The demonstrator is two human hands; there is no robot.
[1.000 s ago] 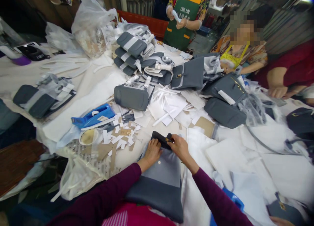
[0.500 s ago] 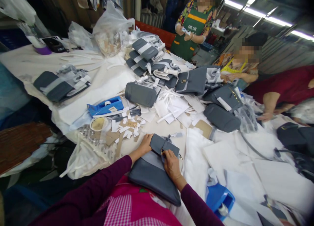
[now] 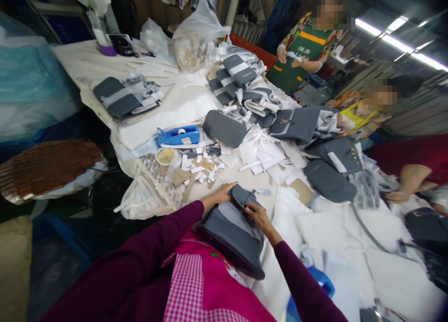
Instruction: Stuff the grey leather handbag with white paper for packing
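Note:
A dark grey handbag (image 3: 233, 238) lies against my pink apron at the table's near edge. Its narrow flap (image 3: 240, 195) is tilted up at the far end and carries a small gold-coloured clasp. My left hand (image 3: 224, 194) grips the flap's left end, fingertips partly hidden behind it. At the clasp, the fingers of my right hand (image 3: 259, 218) are bent and pinched together. A light grey wrapping strip (image 3: 233, 217) lies across the bag's upper part.
Beyond the bag are paper scraps (image 3: 199, 168), a blue tape dispenser (image 3: 179, 136) and a round tub (image 3: 167, 156). Stacked grey bags (image 3: 224, 127) stand farther back. Another blue dispenser (image 3: 320, 280) sits near my right forearm. Co-workers (image 3: 303, 56) stand across the table and at right.
My view has turned left, so everything sits farther right. The flap has tipped and looks narrower, and the bag's front has tilted up. Both hands stay on the bag.

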